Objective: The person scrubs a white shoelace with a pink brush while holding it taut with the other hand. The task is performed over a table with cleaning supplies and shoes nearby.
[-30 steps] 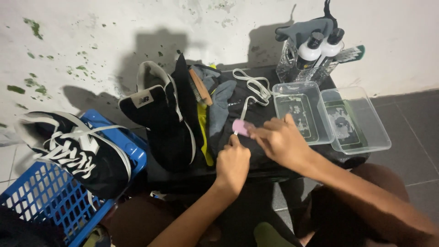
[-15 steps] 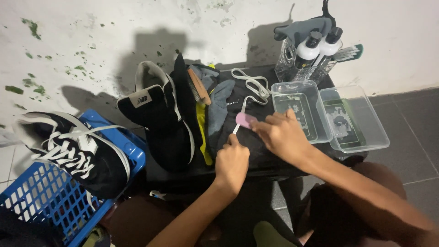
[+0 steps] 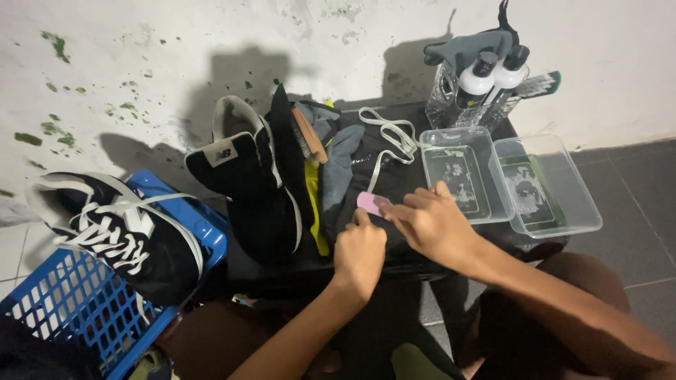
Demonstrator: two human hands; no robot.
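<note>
Looking down from the head camera, we see two hands meeting over a low black desk [image 3: 394,264]. Our right hand [image 3: 431,225] pinches a small pink block [image 3: 372,203], perhaps an eraser, though it is too small to tell. Our left hand [image 3: 359,250] is curled just beneath it, thumb touching its lower edge; whether it grips anything we cannot tell. The block lies forward of both hands, long axis running left to right, with the right hand nearer. Left of it stands a black sneaker [image 3: 246,186]; right of it sit two clear tubs [image 3: 510,176]. Since half a second ago, the block has dropped slightly lower and the right hand has closed in over it.
</note>
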